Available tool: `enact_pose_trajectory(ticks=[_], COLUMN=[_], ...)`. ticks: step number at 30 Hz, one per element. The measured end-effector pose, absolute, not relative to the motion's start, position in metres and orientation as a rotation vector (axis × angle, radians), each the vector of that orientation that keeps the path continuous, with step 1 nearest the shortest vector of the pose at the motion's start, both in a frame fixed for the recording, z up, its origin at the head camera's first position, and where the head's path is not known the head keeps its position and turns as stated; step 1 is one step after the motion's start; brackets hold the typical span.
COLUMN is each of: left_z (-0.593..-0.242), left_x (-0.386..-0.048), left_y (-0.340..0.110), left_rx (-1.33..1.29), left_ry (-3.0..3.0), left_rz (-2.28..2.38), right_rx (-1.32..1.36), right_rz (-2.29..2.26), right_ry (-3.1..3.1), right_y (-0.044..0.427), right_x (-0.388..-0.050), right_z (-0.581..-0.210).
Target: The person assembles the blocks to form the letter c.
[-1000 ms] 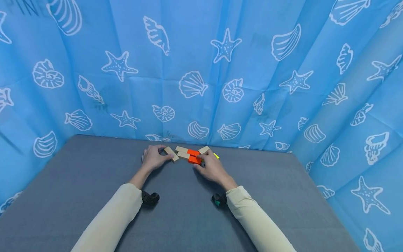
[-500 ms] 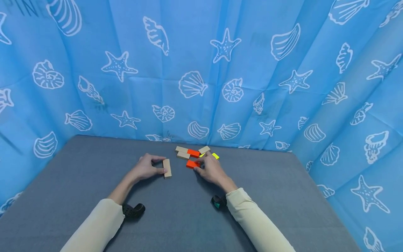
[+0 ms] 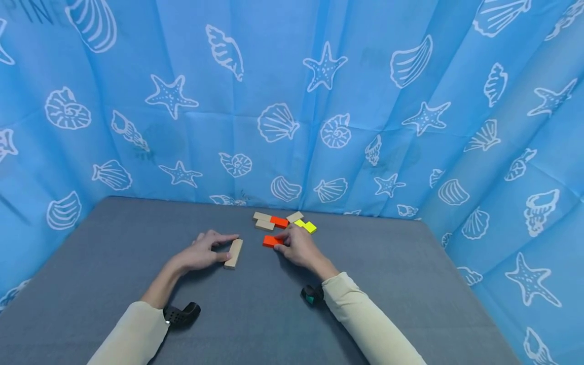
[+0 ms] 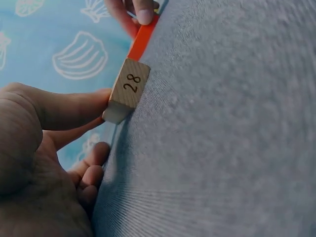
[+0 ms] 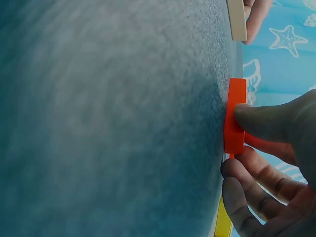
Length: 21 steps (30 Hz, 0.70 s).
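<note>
My left hand pinches a plain wooden block between thumb and finger, on the grey table left of centre. In the left wrist view the block's end bears the number 28. To its right my right hand pinches an orange-red block; in the right wrist view the thumb lies against that block. Behind them lie two plain blocks side by side, another orange-red block, a further plain block and yellow pieces, partly behind the right hand.
The grey table reaches back to a blue curtain with white shells and starfish. A black device sits at each wrist, the left one and the right one.
My left hand has brought its plain block left and nearer, turning it. The right hand has drawn the orange-red block away from the group, slightly left and nearer.
</note>
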<state>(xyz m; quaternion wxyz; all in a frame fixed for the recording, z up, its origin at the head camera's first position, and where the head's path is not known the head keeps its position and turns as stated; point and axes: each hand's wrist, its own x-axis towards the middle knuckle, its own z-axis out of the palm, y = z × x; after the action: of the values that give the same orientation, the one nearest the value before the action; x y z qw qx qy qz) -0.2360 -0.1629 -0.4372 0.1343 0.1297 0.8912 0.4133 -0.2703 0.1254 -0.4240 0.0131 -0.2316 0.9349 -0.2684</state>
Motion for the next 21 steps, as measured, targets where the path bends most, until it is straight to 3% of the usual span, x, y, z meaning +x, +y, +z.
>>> enact_pose_trajectory(ticks=[21], left_z=[-0.445], left_x=[-0.244], left_y=[-0.175], left_rx=[0.507], left_ry=[2.583], left_rz=[1.252], right_rx=[-0.753], right_rz=[-0.760], right_ry=[2.915], right_y=[0.108], right_x=[-0.276], right_z=[-0.423])
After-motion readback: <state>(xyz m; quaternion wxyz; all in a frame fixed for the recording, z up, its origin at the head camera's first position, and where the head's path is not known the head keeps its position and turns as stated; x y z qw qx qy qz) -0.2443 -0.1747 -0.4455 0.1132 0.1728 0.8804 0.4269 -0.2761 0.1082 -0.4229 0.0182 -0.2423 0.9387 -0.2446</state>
